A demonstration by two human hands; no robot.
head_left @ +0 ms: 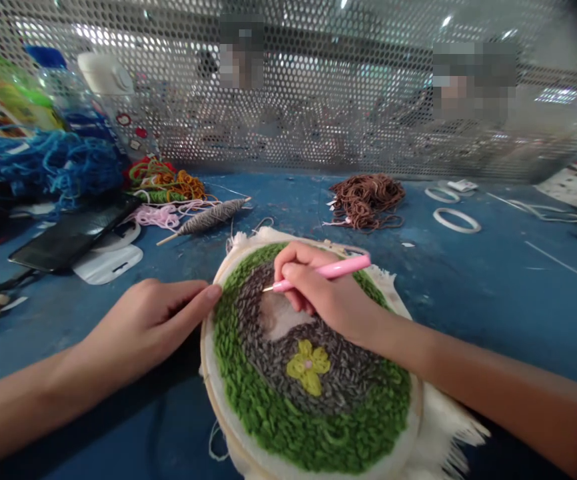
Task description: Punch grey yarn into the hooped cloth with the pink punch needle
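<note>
The head camera looks forward and down, near the embroidery (pixel 288 383).

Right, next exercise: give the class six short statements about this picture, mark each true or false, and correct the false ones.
1. The right hand holds a pink pen. True.
2. The left hand is on the phone. False: its thumb is at the edge of the hoop.
3. The flower has yellow petals. True.
4. The brown yarn lies left of the spindle. False: it lies to the right of it.
5. Green stitching runs around the grey stitching. True.
6. Stitching covers all the cloth inside the grey ring. False: a pale patch near the pen's tip is bare.
</note>
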